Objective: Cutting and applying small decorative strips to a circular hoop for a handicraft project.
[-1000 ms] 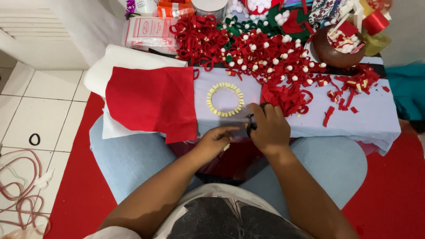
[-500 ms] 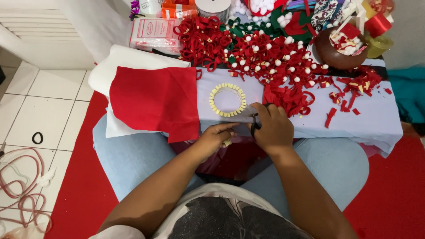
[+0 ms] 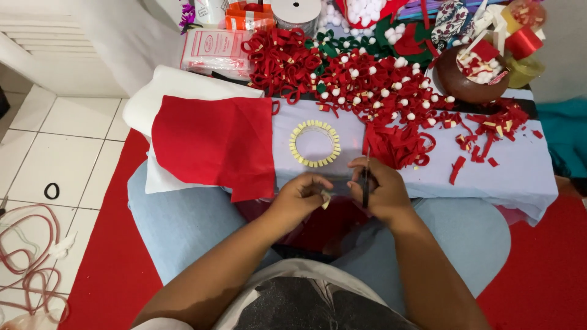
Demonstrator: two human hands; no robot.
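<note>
Black ring (image 3: 52, 191): on white floor tile, far left of both hands.
Red felt sheet (image 3: 217, 145): flat on the lap board, up and left of the left hand, its lower corner near the wrist.
Left hand (image 3: 299, 197): fingers pinched on a small pale yellow strip (image 3: 326, 198); the strip sits between the two hands, just above the lap.
Ring of yellow tabs (image 3: 314, 143): on the pale board (image 3: 520, 177), just above both hands, apart from them.
Right hand (image 3: 380, 192): closed around a thin dark tool (image 3: 366, 180), blade upright; looks like scissors, too slim to be sure.
Red felt loops (image 3: 397, 145): heap just above the right hand.
Pile of red bows with white pompoms (image 3: 373, 82): farther up, beyond the ring.
Brown bowl (image 3: 458, 82): upper right of the right hand, holds red and white scraps.
Red scraps (image 3: 489, 131): scattered right of the right hand.
</note>
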